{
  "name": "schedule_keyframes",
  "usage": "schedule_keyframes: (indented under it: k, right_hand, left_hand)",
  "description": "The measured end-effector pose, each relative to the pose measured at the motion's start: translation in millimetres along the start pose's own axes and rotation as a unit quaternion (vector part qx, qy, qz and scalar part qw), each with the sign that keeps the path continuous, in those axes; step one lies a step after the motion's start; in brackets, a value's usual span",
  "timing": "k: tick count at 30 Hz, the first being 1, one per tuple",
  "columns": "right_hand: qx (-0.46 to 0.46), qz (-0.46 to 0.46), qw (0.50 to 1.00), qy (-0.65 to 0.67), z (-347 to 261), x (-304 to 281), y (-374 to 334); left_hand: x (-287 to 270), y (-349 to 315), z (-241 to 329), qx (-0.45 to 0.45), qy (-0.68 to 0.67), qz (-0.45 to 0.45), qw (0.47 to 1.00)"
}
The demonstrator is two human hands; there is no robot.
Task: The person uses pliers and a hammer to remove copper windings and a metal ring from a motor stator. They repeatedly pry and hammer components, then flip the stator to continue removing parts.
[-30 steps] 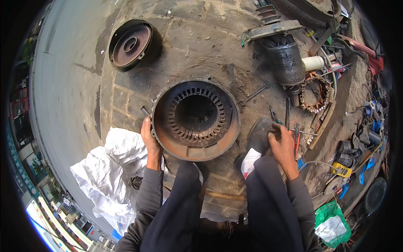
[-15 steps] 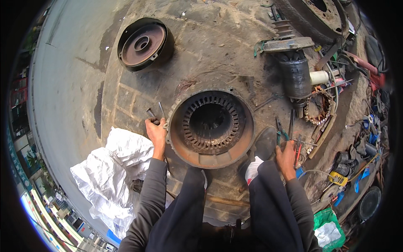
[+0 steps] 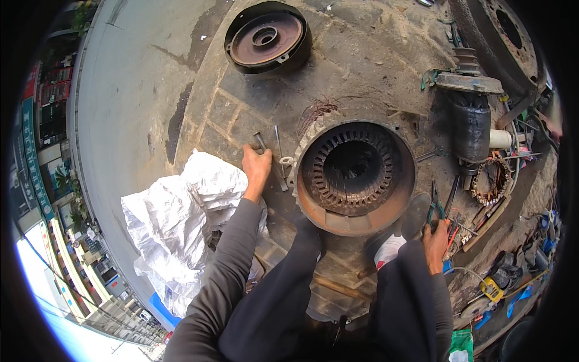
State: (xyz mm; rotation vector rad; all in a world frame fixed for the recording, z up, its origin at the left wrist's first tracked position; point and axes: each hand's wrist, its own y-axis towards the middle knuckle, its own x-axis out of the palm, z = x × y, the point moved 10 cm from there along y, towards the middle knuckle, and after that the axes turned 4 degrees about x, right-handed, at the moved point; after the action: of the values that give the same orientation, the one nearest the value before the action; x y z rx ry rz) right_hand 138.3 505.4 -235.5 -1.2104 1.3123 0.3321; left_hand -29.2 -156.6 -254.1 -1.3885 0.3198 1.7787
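Observation:
A round motor stator housing (image 3: pixel 393 208), with a slotted iron ring inside, stands on the ground between my feet. My left hand (image 3: pixel 257 167) is closed around a short metal rod with a bolt-like head (image 3: pixel 259 139), to the left of the housing. Between this hand and the housing lies a thin steel rod (image 3: pixel 278 143), with a small metal piece (image 3: pixel 283 183) just below it. My right hand (image 3: pixel 435 242), beside my right shoe, is closed on the handles of green-handled pliers (image 3: pixel 435 207). The lower end of the held rod is hidden by my fingers.
A round end cover (image 3: pixel 268 43) lies at the far left. A dark rotor (image 3: pixel 471 123) and a copper-wound ring (image 3: pixel 490 181) stand on the right, near scattered tools. White sacking (image 3: pixel 166 211) lies beside my left arm. A large rusty wheel (image 3: pixel 512 36) is at the far right.
The whole view has swung, shifting the scene rightward. My left hand, with the bolt-headed rod, has drawn slightly away from the housing's edge. My right hand stays at the pliers.

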Motion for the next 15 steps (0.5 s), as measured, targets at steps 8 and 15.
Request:
schedule_keyframes:
  k: [8,15]
  right_hand:
    - [0.006,0.036,0.999,0.031,14,-11,-10]
    - [0.043,0.056,0.996,0.048,33,-20,-34]
  left_hand:
    - [12,-13,61,0.186,-0.041,-0.068,0.979]
    - [42,14,39,0.253,-0.041,-0.139,0.957]
